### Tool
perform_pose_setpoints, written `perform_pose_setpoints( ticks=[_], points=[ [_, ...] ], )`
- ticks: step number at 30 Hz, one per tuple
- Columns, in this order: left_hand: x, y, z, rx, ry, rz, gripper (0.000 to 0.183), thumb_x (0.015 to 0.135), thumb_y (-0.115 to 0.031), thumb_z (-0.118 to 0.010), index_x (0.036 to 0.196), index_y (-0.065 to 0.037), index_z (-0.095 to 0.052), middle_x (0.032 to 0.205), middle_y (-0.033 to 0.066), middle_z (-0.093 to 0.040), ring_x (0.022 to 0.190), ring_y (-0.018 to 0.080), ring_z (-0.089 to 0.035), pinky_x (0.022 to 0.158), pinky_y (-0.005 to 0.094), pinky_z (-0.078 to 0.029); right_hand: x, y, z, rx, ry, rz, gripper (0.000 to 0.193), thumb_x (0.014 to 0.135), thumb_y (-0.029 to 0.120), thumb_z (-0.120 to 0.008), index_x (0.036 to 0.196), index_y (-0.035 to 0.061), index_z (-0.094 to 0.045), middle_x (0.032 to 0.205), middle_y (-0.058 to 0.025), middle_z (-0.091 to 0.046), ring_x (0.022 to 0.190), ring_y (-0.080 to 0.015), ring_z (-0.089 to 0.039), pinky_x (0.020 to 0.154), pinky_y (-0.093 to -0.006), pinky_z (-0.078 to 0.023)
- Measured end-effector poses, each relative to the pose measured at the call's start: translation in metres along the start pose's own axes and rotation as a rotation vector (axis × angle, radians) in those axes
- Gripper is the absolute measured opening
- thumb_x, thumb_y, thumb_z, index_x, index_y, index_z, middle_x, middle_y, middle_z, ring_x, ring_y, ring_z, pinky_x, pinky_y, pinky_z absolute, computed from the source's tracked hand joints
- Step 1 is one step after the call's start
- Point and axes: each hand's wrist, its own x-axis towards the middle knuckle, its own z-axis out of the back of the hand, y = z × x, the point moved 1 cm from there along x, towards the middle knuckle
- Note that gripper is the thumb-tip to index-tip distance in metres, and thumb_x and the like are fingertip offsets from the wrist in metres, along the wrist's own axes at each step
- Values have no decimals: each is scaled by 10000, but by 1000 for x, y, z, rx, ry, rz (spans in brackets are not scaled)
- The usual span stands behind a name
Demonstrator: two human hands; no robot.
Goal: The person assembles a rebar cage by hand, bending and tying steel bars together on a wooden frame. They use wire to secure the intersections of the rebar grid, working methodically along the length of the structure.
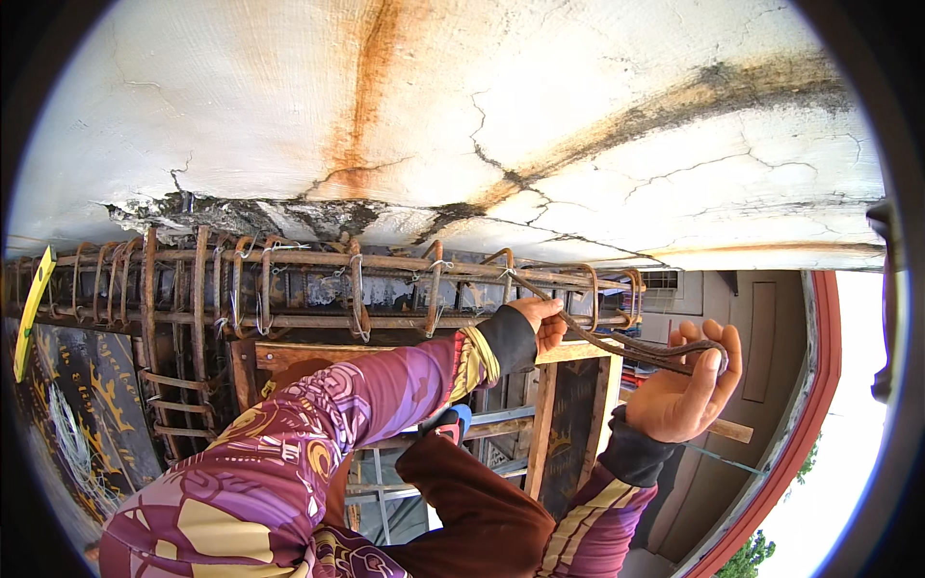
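Observation:
A slim, rusty bent steel rod, looking like a rebar stirrup, runs between my two hands at the right end of a horizontal rebar cage. My left hand pinches it near the cage, just below the last stirrups. Farther right, my right hand has its fingers curled around the rod's bent end, palm up. From my left hand the rod's thin end slants up to the cage's bars; whether it touches them I cannot tell. Twisted tie wires bind stirrups to the long bars.
Cracked, rust-stained concrete hangs low overhead. Upright rebars cross the cage at left, near a yellow strip and a bundle of pale wire. Below are wooden framing and a blue-and-red object by my leg.

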Motion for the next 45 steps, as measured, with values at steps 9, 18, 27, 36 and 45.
perform_pose_setpoints(
  ticks=[9, 18, 27, 36, 45],
  points=[
    [-26, -8, -6, 313, -264, -96, 379, 982, -436, -534, 893, -72, -589, 679, 37, -605, 504, 159, -569, 433, 306, -465, -22, -32, -43, -258, 466, 6, 290, 922, 252, -712, 971, -23, -638, 726, -48, -628, 639, -97, -542, 614, -244, -458],
    [-17, -55, 58, 336, -359, -546, 350, 966, -373, -548, 854, -42, -566, 654, 112, -584, 490, 220, -554, 451, 360, -448, -36, -32, -165, -657, 1047, 185, 222, 889, 213, -664, 867, 45, -520, 667, -199, -628, 621, -419, -631, 533, -504, -494],
    [-47, -51, 18, 358, -190, 66, 296, 937, -272, -664, 949, 21, -621, 738, 157, -673, 585, 240, -665, 521, 346, -556, -126, 6, -87, -546, 1498, 396, 120, 752, 230, -611, 737, 112, -593, 710, -58, -617, 675, -224, -641, 631, -367, -468],
    [-49, -40, -2, 1987, -295, -1177, 216, 787, -196, -725, 969, -81, -717, 934, 86, -632, 910, 332, -583, 834, 432, -478, -90, 32, 40, -782, 611, 126, 181, 762, 130, -809, 872, 33, -702, 633, -46, -549, 539, -222, -520, 519, -339, -390],
    [-37, -64, 5, 2524, -599, -869, 244, 799, -291, -729, 984, -133, -741, 1024, 27, -555, 1034, 255, -490, 932, 447, -332, -77, 13, 116, -760, 57, -218, 207, 881, 164, -744, 838, -33, -696, 601, -56, -585, 552, -101, -502, 536, -266, -411]
  ],
)
